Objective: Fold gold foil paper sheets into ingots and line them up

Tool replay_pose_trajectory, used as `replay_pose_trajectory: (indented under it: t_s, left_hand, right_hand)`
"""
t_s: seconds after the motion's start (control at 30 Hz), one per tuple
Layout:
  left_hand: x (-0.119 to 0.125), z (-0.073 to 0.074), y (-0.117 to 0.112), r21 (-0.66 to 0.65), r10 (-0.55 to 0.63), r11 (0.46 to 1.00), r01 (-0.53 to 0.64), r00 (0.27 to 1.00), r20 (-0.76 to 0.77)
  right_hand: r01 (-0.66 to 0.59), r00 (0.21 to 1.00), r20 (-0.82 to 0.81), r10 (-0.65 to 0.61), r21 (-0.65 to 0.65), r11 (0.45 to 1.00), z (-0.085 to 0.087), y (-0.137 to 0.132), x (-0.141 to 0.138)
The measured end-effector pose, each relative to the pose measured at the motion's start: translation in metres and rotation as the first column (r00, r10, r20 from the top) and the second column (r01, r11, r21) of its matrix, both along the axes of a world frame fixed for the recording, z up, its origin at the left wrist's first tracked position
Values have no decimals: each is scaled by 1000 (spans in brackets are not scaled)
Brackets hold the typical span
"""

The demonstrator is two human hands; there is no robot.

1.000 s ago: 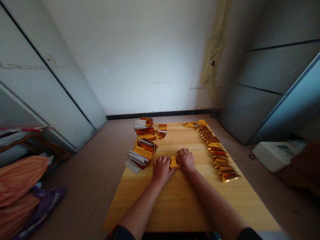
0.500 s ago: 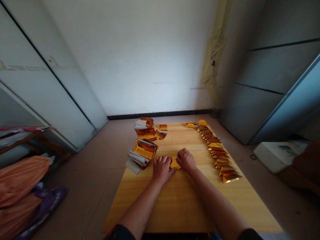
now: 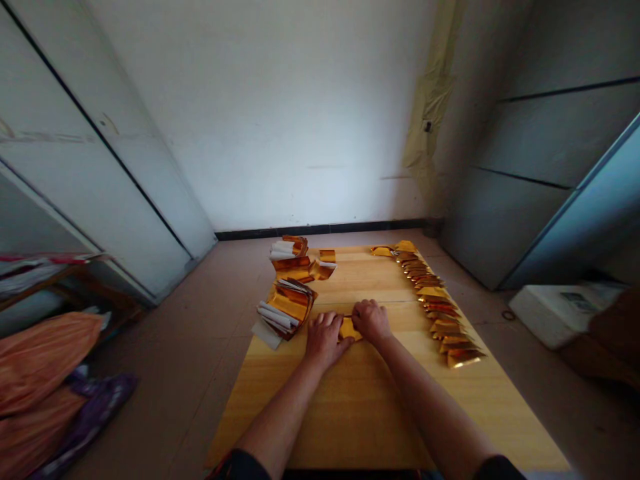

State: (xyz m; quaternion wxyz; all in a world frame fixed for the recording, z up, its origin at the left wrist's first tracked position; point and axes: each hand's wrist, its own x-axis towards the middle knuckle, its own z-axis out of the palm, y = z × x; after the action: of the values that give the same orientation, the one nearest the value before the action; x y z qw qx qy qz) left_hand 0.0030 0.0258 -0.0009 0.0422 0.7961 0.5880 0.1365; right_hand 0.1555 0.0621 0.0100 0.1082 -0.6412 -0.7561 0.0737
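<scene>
A small piece of gold foil paper (image 3: 349,328) lies on the wooden table between my two hands, its folds partly covered by my fingers. My left hand (image 3: 325,337) holds down its left end, fingers along the far side and thumb along the near edge. At the right end, my right hand (image 3: 371,320) has curled fingers closed on the paper; the fingertips are hidden. To the left of my hands sits a curved stack of gold foil sheets with whitish backs (image 3: 290,303). On the right, a long row of folded gold foil pieces (image 3: 443,313) runs along the table's edge.
More foil bundles (image 3: 293,268) stand at the table's (image 3: 345,413) far left corner. A white box (image 3: 550,313) is on the floor to the right. Orange and purple cloth or bags (image 3: 50,367) lie at the left. A wall (image 3: 310,120) rises beyond the table.
My right hand has shifted very slightly left along the far side of the foil paper. My left hand stays in place; the rest looks the same.
</scene>
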Motion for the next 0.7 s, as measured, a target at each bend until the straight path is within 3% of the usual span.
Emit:
replay_pose_trajectory:
  t_s: [0.4, 0.7]
  left_hand:
    - [-8, -14, 3, 38, 70, 997, -72, 996, 63]
    - [-8, -8, -6, 61, 56, 996, -59, 997, 47]
  right_hand:
    - [-50, 994, 98, 45, 57, 997, -8, -1, -1]
    - [-64, 990, 127, 54, 80, 995, -16, -1, -2]
